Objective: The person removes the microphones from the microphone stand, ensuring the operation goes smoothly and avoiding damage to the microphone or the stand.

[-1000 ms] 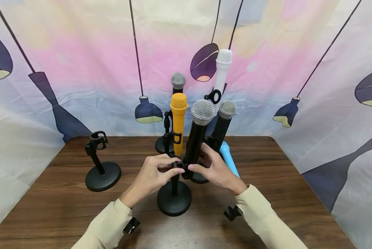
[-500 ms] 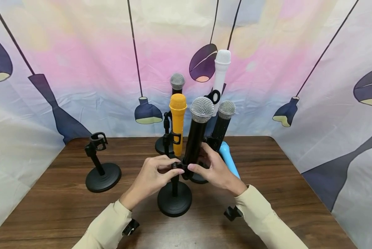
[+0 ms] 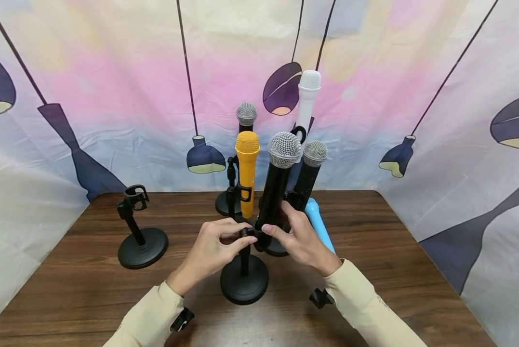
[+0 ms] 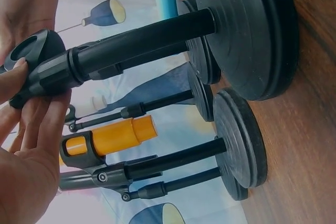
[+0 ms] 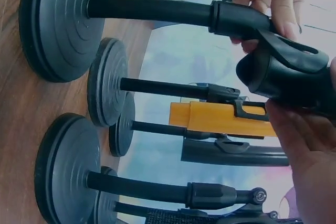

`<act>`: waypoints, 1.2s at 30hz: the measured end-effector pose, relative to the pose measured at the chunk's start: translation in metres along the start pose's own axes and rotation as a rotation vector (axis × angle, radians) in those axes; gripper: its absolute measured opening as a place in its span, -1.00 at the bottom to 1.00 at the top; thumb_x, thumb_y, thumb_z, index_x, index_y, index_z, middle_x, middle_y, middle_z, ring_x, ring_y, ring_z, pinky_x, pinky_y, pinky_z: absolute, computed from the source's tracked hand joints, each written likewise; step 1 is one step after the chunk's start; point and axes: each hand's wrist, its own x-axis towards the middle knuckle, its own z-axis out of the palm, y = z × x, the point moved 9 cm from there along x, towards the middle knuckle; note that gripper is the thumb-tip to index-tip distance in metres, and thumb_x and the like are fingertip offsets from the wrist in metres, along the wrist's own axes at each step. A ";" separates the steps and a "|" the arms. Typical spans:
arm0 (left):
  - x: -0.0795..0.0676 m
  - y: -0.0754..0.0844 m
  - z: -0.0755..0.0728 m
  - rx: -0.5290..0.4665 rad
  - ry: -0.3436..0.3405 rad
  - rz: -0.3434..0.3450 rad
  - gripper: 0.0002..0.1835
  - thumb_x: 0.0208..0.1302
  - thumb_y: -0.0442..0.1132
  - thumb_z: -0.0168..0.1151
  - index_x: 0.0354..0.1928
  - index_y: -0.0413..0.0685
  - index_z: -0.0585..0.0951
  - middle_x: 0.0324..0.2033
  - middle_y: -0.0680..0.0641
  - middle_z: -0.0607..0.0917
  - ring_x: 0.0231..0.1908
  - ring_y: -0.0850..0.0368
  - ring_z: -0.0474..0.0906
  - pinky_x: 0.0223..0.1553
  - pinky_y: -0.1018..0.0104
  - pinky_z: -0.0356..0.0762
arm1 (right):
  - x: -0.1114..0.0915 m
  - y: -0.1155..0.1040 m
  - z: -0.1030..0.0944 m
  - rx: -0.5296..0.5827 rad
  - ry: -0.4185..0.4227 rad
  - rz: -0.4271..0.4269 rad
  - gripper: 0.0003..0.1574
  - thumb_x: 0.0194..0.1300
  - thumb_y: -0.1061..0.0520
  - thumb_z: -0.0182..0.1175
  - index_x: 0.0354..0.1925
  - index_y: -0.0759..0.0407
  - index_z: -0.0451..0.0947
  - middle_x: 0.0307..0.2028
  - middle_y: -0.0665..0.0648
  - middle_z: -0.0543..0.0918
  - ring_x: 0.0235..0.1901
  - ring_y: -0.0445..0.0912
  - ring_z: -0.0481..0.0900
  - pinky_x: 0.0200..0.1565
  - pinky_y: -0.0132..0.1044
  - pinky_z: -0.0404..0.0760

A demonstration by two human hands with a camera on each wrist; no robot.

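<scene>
A black microphone (image 3: 271,197) with a silver mesh head leans to the right in the clip of the nearest stand. My right hand (image 3: 301,238) holds it low on its body, with the thumb near the clip. My left hand (image 3: 209,248) pinches the top of that microphone stand (image 3: 244,284), just left of the clip. In the left wrist view the fingers are around the joint above the stand's pole (image 4: 147,40). The right wrist view shows the microphone's rounded lower end (image 5: 252,72) poking out of the clip.
Behind stand a yellow microphone (image 3: 247,176), a white microphone (image 3: 307,99) and two more black ones with silver heads, all on stands. A light blue microphone (image 3: 320,224) is partly hidden by the right hand. An unfilled stand (image 3: 142,246) is at the left.
The held microphone's head has risen a little, and the right thumb has shifted slightly upward. The left hand stays at the stand's top.
</scene>
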 end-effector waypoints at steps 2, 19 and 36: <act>0.000 0.000 -0.001 -0.004 0.000 0.004 -0.80 0.24 -0.28 0.48 -0.10 -0.10 0.80 -0.45 0.12 0.67 -0.62 0.33 0.46 -0.62 0.39 0.49 | 0.000 0.004 0.002 0.057 -0.024 0.026 -0.36 0.46 0.16 0.25 0.38 0.26 0.27 0.13 0.23 0.60 0.08 0.01 0.65 0.09 -0.07 0.63; 0.003 -0.002 -0.002 -0.003 -0.019 -0.014 -0.77 0.23 -0.26 0.49 -0.08 -0.10 0.80 -0.44 0.14 0.67 -0.63 0.33 0.44 -0.62 0.39 0.44 | -0.003 0.008 -0.001 0.047 -0.016 0.064 -0.38 0.46 0.19 0.25 0.39 0.22 0.32 0.13 0.21 0.61 0.06 -0.02 0.67 0.08 -0.16 0.65; 0.002 -0.001 0.000 0.003 -0.028 -0.023 -0.81 0.23 -0.25 0.49 -0.11 -0.02 0.81 -0.45 0.17 0.67 -0.63 0.33 0.44 -0.65 0.39 0.45 | -0.002 0.003 -0.003 0.030 -0.022 0.043 -0.41 0.54 0.24 0.12 0.42 0.33 0.23 0.17 0.32 0.58 0.08 0.01 0.67 0.09 -0.15 0.64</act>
